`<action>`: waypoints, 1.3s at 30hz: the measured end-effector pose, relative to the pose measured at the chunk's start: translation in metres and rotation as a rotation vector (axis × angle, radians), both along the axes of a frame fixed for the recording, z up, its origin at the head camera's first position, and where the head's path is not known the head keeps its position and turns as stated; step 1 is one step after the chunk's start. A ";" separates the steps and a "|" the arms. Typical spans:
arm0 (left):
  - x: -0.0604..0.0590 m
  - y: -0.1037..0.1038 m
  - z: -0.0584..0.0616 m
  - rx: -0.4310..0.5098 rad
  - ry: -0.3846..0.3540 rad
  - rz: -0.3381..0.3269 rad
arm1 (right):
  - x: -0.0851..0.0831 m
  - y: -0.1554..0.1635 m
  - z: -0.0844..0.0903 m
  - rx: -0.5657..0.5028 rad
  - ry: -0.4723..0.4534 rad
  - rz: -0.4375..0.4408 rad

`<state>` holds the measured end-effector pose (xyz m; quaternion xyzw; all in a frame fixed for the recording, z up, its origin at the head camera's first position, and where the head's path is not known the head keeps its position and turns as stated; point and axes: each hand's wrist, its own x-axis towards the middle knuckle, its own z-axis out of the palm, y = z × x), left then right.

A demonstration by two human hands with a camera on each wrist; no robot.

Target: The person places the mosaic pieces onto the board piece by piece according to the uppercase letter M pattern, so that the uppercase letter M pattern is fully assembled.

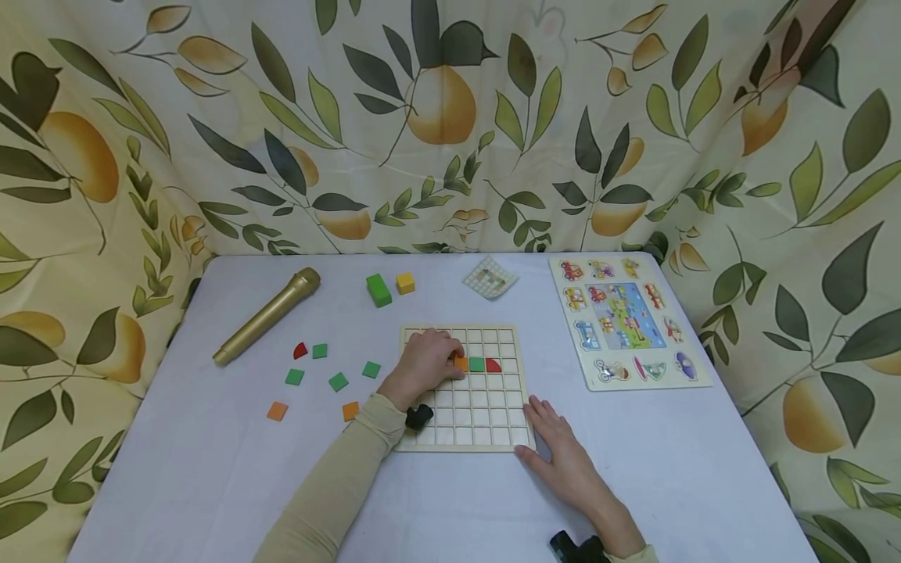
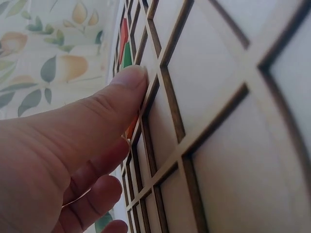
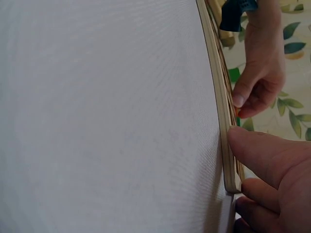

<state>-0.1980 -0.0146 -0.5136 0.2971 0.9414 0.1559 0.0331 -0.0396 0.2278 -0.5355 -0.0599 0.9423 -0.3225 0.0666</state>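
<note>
- I see my left hand (image 1: 425, 365) on the wooden grid board (image 1: 464, 438), fingers curled, pinching an orange tile (image 1: 461, 363) in the third row.
- A green tile (image 1: 476, 364) and a red tile (image 1: 493, 365) sit just right of it.
- My right hand (image 1: 563, 453) lies flat with fingers straight, touching the board's near right corner.

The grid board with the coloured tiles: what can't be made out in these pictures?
- Orange tile: head view, mostly hidden under the left hand; its full shape is unclear.
- Grid board: left wrist view, cut off by the edges; right wrist view, seen only edge-on.
- Small pattern card: head view, too small to read.
</note>
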 end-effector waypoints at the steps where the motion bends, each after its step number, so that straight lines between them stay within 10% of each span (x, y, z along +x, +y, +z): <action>1: 0.000 0.000 0.000 -0.003 -0.002 0.002 | 0.000 0.000 0.000 0.001 0.000 0.000; 18: 0.002 -0.037 0.009 0.167 -0.088 -0.015 | 0.000 0.000 0.003 0.013 0.005 -0.002; 39: 0.000 -0.171 0.008 0.244 -0.090 0.270 | 0.000 -0.004 0.002 0.011 -0.015 -0.011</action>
